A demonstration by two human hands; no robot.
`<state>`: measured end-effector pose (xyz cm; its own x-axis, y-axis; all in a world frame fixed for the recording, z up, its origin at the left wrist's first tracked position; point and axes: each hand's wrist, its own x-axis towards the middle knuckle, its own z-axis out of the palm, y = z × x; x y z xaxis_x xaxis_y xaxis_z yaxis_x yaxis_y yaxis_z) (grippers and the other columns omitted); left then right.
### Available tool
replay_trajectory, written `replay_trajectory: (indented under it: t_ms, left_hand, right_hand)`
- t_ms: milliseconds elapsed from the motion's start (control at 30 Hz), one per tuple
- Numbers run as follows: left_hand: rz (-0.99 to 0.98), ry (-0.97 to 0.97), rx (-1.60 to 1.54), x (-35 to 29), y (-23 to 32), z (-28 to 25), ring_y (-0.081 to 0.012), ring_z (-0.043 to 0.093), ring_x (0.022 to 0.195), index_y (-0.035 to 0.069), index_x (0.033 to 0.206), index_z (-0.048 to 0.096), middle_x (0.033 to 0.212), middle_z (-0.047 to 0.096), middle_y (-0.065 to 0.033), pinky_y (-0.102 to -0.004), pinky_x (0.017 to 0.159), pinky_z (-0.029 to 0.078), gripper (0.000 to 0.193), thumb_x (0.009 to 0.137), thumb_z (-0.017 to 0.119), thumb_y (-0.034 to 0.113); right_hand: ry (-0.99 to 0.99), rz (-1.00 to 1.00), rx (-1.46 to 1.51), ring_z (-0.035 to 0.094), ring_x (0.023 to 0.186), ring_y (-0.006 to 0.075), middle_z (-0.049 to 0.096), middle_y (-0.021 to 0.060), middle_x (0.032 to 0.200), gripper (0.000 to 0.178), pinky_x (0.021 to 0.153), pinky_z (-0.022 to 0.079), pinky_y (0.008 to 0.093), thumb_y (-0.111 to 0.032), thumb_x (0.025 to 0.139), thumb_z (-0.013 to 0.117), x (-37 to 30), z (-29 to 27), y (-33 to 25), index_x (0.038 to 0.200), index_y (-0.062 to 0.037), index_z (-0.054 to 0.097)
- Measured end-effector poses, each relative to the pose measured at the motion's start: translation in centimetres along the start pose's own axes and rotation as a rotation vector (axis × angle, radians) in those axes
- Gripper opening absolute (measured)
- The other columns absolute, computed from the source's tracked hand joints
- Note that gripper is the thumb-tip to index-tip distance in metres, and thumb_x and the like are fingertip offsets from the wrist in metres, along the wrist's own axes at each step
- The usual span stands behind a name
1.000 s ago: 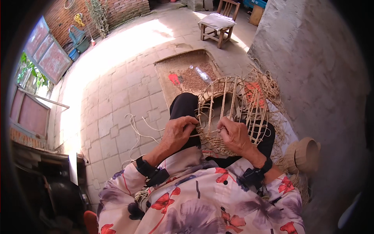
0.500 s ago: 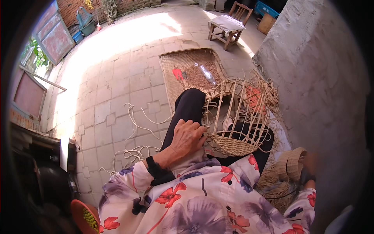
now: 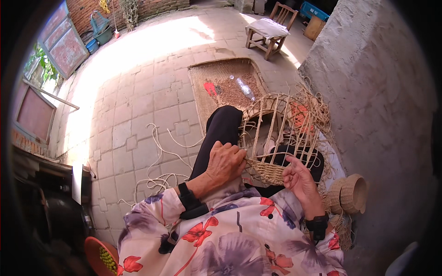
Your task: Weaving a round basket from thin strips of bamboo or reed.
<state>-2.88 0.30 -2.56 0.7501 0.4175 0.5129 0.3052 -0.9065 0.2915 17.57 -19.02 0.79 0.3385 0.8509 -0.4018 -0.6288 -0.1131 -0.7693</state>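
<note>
A half-woven straw basket (image 3: 271, 172) rests on my lap, its near part woven tight and its far part open ribs of pale cord. At its left edge my left hand (image 3: 225, 162) is closed, the fingertips gripping the basket's side. Over the woven part's right side is my right hand (image 3: 300, 181), its fingers curled and the thumb and index close together at a thin straw cord (image 3: 271, 156) that runs across the ribs. Part of that cord is hidden by the fingers.
Loose cords (image 3: 159, 181) trail over the tiled floor at left. Ahead lies a shallow woven tray (image 3: 198, 76) with brown bits and a plastic bottle (image 3: 245, 88). Small round woven baskets (image 3: 353, 194) stand by the wall (image 3: 373, 101) at right. A wooden chair (image 3: 271, 27) is farther off.
My right hand has come in from beside the small round baskets at the far right to the woven edge of the basket. My left hand keeps its grip at the left edge.
</note>
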Motion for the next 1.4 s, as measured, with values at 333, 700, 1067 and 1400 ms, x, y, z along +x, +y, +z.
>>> replay_trajectory:
  t_ms: [333,700,1067,1400]
  left_hand:
    - [-0.149,0.042,-0.269,0.0,-1.5,-1.5,-0.0223,0.060,0.078,0.014,0.091,0.071,0.082,0.060,-0.0027,-0.0371,0.071,0.040,0.013,0.079,0.072,0.012]
    - [0.009,0.071,-0.382,2.0,-1.7,-2.2,-0.0238,0.061,0.088,0.012,0.096,0.069,0.089,0.063,-0.0012,-0.0380,0.073,0.047,0.014,0.083,0.068,0.008]
    - [0.095,-0.628,-0.624,5.9,-2.0,-2.5,-0.0344,0.069,0.079,0.006,0.107,0.065,0.086,0.070,-0.0163,-0.0433,0.071,0.053,0.019,0.089,0.059,0.008]
    - [-0.376,-1.079,-0.809,10.0,-1.0,-3.1,-0.0167,0.067,0.062,0.006,0.111,0.068,0.078,0.069,-0.0091,-0.0303,0.055,0.055,0.023,0.090,0.060,0.013]
  right_hand:
    - [-0.119,-0.167,0.241,0.063,0.067,0.0152,0.067,0.0083,0.089,0.054,0.055,0.052,0.0293,-0.030,0.097,0.062,1.2,1.1,1.3,0.142,-0.0076,0.045]
    - [-0.051,-0.159,0.066,0.064,0.070,0.0149,0.067,0.0089,0.089,0.038,0.059,0.053,0.0306,-0.032,0.105,0.049,1.7,1.0,0.8,0.125,-0.0008,0.058]
    - [-0.100,-0.182,0.122,0.062,0.066,0.0138,0.066,0.0094,0.085,0.039,0.056,0.050,0.0281,-0.037,0.108,0.041,4.9,1.4,-0.1,0.089,-0.0064,0.055]
    - [-0.086,-0.194,0.058,0.059,0.058,0.0126,0.063,0.0072,0.078,0.040,0.050,0.046,0.0249,-0.040,0.106,0.045,4.1,1.3,-0.1,0.083,-0.0089,0.052]
